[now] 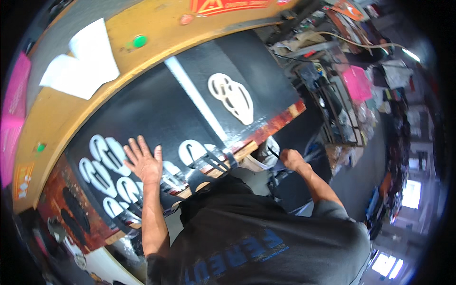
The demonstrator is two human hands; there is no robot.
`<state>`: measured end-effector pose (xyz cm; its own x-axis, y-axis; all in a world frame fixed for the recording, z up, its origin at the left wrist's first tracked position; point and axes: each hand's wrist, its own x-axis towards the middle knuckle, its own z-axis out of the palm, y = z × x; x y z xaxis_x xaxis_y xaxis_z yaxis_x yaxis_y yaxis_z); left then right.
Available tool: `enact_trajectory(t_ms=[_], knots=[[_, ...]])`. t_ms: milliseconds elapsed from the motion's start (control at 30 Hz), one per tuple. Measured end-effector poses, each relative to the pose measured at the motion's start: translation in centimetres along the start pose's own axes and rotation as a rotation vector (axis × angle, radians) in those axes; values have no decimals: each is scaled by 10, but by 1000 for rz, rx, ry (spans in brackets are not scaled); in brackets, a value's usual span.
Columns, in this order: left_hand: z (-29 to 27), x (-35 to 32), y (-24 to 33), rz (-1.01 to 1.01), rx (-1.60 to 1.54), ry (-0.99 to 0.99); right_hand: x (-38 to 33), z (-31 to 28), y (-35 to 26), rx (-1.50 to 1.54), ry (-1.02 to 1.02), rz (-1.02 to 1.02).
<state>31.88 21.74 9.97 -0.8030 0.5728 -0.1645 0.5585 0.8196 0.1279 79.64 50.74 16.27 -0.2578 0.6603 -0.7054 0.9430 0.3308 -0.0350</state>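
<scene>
My left hand [145, 165] is spread palm down, fingers apart, over the left part of a black sheet [137, 111]. White sole-like outlines [98, 175] with black centres lie around it, and it is nearest to them. Off the board's front edge on the right, my right hand [293, 160] is closed around a thin dark piece [274, 152] whose kind I cannot make out. Farther back on the black surface lies a cream-coloured, sole-shaped frame [231, 98] with several openings. A white strip [195, 97] runs between that frame and the left-hand outlines.
A yellow machine beam [161, 40] with green buttons [139, 41] spans the far side, white papers [85, 61] on it. Dark sole-shaped pieces [76, 209] lie on the reddish board at left. A cluttered rack [332, 95] with a pink bin [356, 83] stands at right.
</scene>
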Motion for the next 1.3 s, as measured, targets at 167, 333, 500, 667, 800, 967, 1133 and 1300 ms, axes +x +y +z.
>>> enact_trajectory(t_ms=[167,333,500,667,800,967,1133,1300], knots=[[-6,-12,-33,6,38,-39,45,-49,-79,386,419,-517],[-10,-13,-47,36,50,-42,104,-86,-225,145,554,-470],[-20,-8,-85,50,31,-64,118,-88,-257,-85,582,-318],[-30,9,-124,44,49,-96,135,-98,-265,-5,514,-238],[-32,14,-129,67,-14,-87,117,-102,-284,78,475,-116],[-36,8,-132,141,-144,-66,45,-90,-305,693,371,-250],[-31,8,-131,212,-153,-65,-15,-84,-341,674,428,-254],[-13,16,-102,284,-200,6,-42,-96,-365,648,418,-267]])
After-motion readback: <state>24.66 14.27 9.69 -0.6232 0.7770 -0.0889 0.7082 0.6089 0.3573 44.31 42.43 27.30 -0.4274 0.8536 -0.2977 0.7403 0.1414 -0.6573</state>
